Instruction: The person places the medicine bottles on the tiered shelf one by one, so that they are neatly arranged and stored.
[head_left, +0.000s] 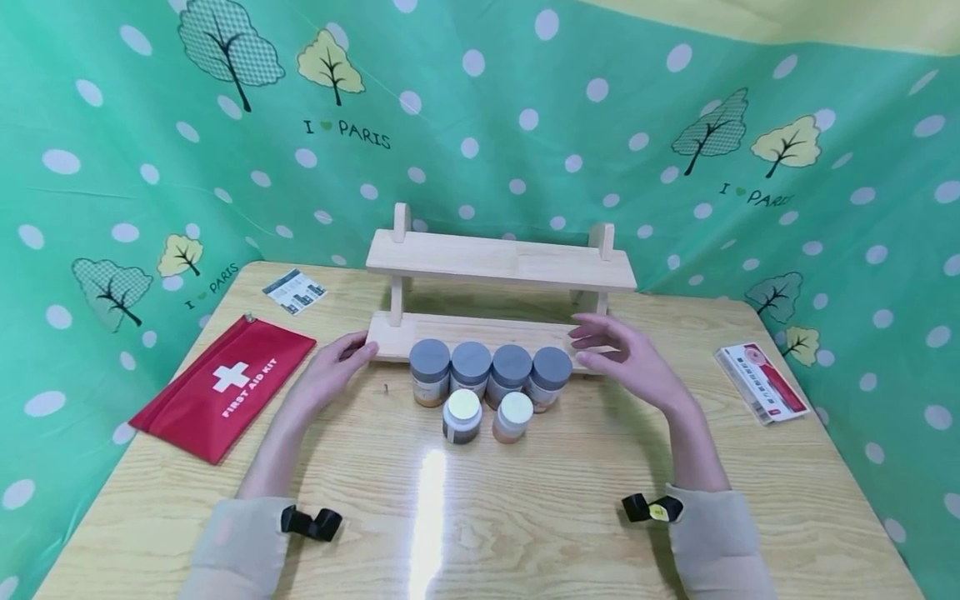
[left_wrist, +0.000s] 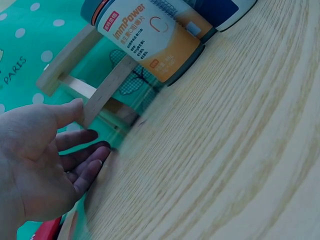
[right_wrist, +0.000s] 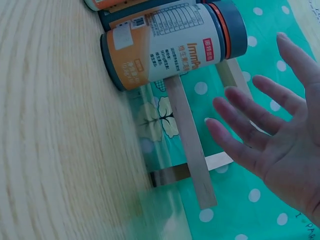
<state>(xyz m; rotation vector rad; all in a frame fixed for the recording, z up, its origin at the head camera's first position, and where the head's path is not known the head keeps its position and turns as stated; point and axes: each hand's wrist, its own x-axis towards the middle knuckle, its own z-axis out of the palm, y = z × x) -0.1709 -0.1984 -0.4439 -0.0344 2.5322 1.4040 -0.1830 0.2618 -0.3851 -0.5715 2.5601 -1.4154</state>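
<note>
A two-tier wooden shelf (head_left: 502,259) stands at the back of the table. My left hand (head_left: 330,367) is at the left end of its lower board, the thumb touching the board's corner and the other fingers loosely bent; in the left wrist view, this hand (left_wrist: 50,160) has the thumb tip against the board's end. Beside the right end hovers my right hand (head_left: 626,358), fingers spread and holding nothing; the right wrist view shows its palm (right_wrist: 285,155) apart from the shelf. Several grey-lidded supplement bottles (head_left: 430,371) stand in a row before the shelf, with two white-lidded bottles (head_left: 462,417) in front.
On the left lies a red first aid kit pouch (head_left: 232,387), with a printed card (head_left: 295,291) behind it. A red and white medicine box (head_left: 762,382) lies at the right. Green dotted cloth (head_left: 480,125) hangs behind and beside the table (head_left: 562,525).
</note>
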